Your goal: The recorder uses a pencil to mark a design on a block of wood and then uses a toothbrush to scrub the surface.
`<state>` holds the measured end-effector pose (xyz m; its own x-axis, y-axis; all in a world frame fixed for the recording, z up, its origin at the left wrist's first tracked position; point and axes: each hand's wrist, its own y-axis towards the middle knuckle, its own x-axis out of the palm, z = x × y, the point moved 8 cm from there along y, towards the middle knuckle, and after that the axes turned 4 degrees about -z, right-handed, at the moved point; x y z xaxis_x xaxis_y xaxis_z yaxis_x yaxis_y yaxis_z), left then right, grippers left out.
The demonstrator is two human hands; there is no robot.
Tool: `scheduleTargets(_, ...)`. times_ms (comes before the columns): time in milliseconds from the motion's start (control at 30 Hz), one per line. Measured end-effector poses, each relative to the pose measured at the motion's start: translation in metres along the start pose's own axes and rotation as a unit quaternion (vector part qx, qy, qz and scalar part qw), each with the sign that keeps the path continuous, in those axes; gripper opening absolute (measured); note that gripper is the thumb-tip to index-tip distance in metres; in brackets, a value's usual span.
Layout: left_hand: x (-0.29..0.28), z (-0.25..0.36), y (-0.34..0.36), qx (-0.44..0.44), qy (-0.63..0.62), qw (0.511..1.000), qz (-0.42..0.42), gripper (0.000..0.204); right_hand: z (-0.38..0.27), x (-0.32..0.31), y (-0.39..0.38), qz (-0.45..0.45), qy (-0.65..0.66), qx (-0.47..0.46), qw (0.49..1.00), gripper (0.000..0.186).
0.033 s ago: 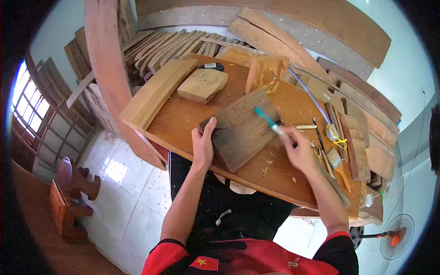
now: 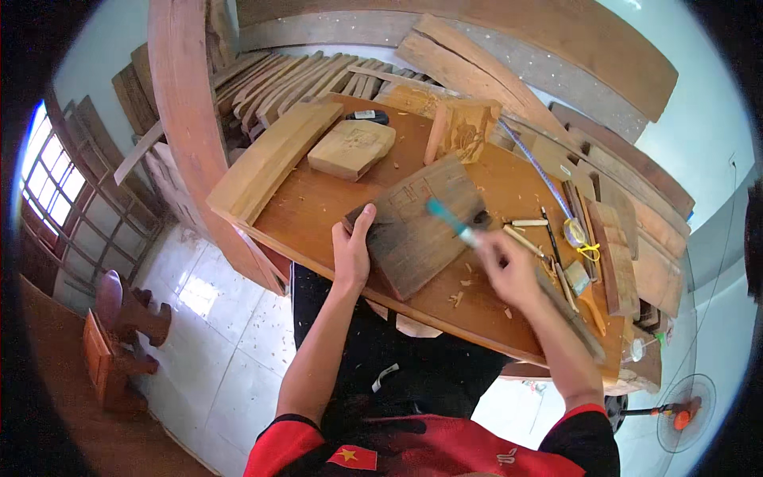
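Note:
A dark wooden board (image 2: 429, 242) with shallow carved rectangles lies tilted at the middle of the work table (image 2: 290, 226). My left hand (image 2: 352, 250) grips its left edge, thumb on top. My right hand (image 2: 506, 266) is closed round a brush (image 2: 445, 215), whose blurred teal head is over the board just below and right of the carving. A pale carved block (image 2: 350, 149) sits behind the board, with a taller carved piece (image 2: 465, 131) to its right. Several small wood chips (image 2: 457, 298) are scattered near the board.
A long pale plank (image 2: 270, 167) lies along the table's left side. Carving tools (image 2: 568, 282), a wide brush (image 2: 592, 310) and a tape measure (image 2: 574, 232) lie at the right. Stacked boards (image 2: 302, 79) line the back. A standing fan (image 2: 679, 409) is at lower right, stools (image 2: 135, 310) at left.
My right hand and the brush have shifted slightly left and down across the board. My left hand holds its place.

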<state>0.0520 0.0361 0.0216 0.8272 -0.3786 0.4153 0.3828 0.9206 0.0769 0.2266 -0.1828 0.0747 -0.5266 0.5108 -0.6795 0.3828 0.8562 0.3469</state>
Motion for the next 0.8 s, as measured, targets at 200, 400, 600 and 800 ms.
scheduleTargets(200,0.006,0.001,0.002,0.010,0.015,0.998,-0.058,0.037,0.024,-0.007,0.010,0.043,0.001,0.029,0.999,0.019)
scheduleTargets(400,0.005,0.003,0.005,0.022,-0.003,0.998,-0.054,0.037,0.000,0.015,0.001,-0.058,0.024,-0.006,0.998,0.019)
scheduleTargets(600,0.006,0.003,0.007,0.023,0.009,0.999,-0.048,0.036,0.000,0.022,-0.002,-0.068,0.063,0.019,0.996,0.018)
scheduleTargets(800,0.005,-0.007,0.006,0.009,0.003,0.997,-0.079,0.036,0.031,0.008,0.002,-0.011,0.092,0.077,0.993,0.016)
